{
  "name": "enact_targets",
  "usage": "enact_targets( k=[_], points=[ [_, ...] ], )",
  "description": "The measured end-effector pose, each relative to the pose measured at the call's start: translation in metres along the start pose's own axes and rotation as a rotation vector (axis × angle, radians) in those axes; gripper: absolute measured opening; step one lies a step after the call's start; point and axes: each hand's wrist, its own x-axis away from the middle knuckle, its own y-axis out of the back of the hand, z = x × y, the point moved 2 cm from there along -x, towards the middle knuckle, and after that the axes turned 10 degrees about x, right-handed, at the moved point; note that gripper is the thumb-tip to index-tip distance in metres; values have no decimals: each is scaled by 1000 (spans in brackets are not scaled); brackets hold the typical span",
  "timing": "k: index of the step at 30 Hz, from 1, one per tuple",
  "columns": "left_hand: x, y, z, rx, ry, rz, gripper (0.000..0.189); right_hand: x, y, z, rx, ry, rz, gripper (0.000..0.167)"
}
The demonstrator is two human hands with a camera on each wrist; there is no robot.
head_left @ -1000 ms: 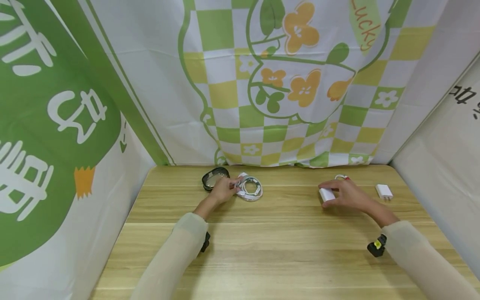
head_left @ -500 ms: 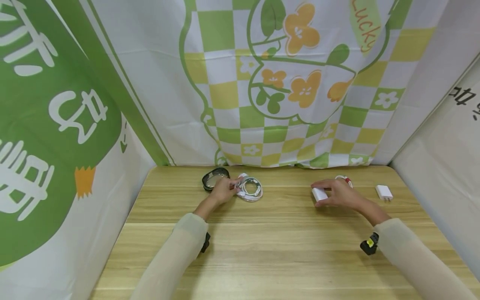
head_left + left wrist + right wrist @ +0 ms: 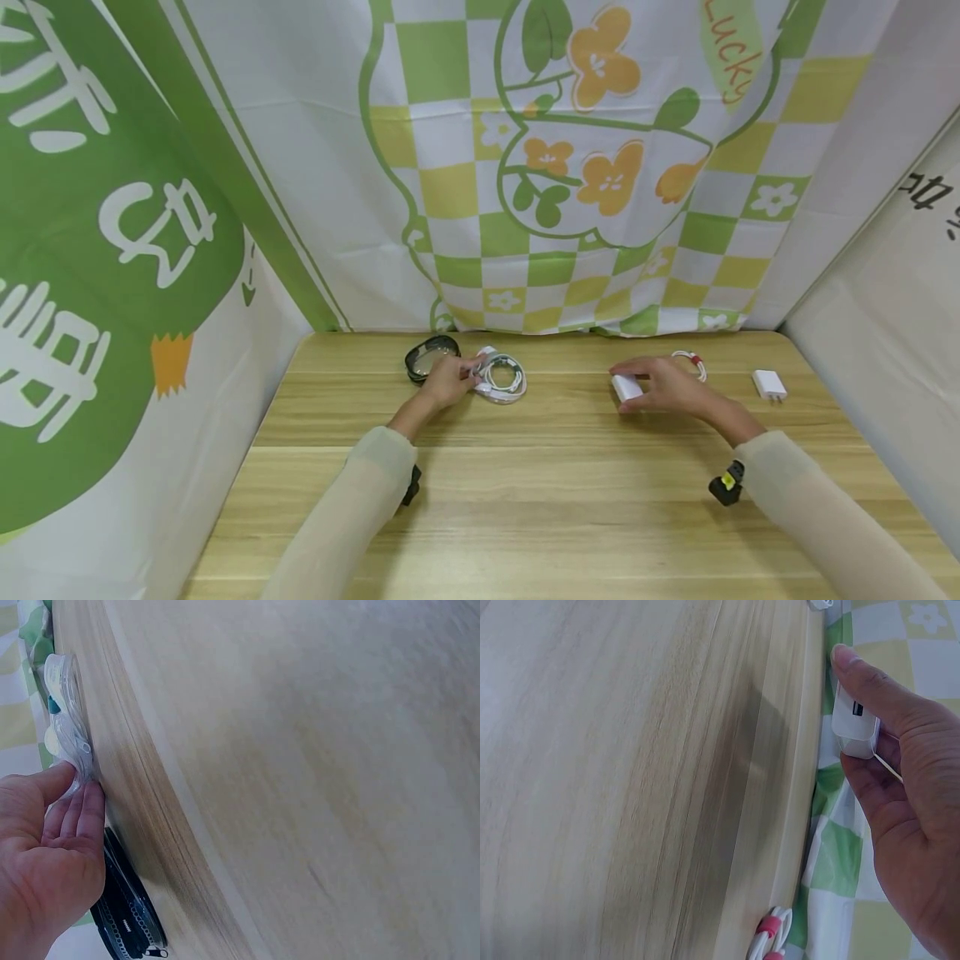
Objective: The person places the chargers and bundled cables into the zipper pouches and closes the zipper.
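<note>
In the head view my left hand (image 3: 446,382) pinches the edge of a clear round zip pouch (image 3: 504,397). A coiled white cable (image 3: 60,705) shows through it in the left wrist view. Just behind that hand lies a black-edged round zip pouch (image 3: 127,907), partly covered by the hand in the head view. My right hand (image 3: 669,387) holds a white charger block (image 3: 627,388) between thumb and fingers. A dark port shows on the charger in the right wrist view, where it appears raised off the table.
A coiled white cable with a red tie (image 3: 692,363) lies behind the right hand. Farther right is another white charger plug (image 3: 769,384), prongs toward me. The wooden table (image 3: 555,500) ends at a green-and-white checked curtain (image 3: 525,267), with cloth walls at both sides.
My right hand has moved left with the charger, uncovering more of the red-tied cable. The left hand and the clear pouch have stayed in place.
</note>
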Motion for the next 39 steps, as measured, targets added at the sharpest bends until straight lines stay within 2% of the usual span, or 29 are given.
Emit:
enact_targets(
  k=[6,14,26,39],
  points=[
    [1,0,0,2,-23,-2,46,-5,-4,3,-18,-4,16,61],
    [1,0,1,8,-15,-3,47,-12,-7,7,10,-13,21,63],
    [1,-1,-1,17,-24,-2,46,-19,-7,11,-16,-24,-5,63],
    [0,-1,2,8,-22,-10,46,-27,-6,16,-127,-34,-18,63]
  ],
)
